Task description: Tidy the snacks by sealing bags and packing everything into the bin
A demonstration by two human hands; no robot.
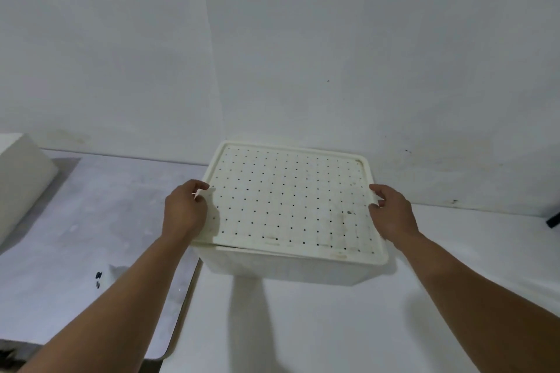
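White table [303, 327], bare wall behind. I'm gripping the lid [291, 203] w/ left hand [185, 209] & right hand [394, 212], lid sitting skewed on bin [288, 266]; I'm squaring edges, then pressing evenly.

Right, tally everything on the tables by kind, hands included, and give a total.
White perforated plastic lid: 1
White plastic bin beneath it: 1
White rectangular block, far left: 1
Hands gripping the lid's edges: 2, left hand, right hand
Total: 5
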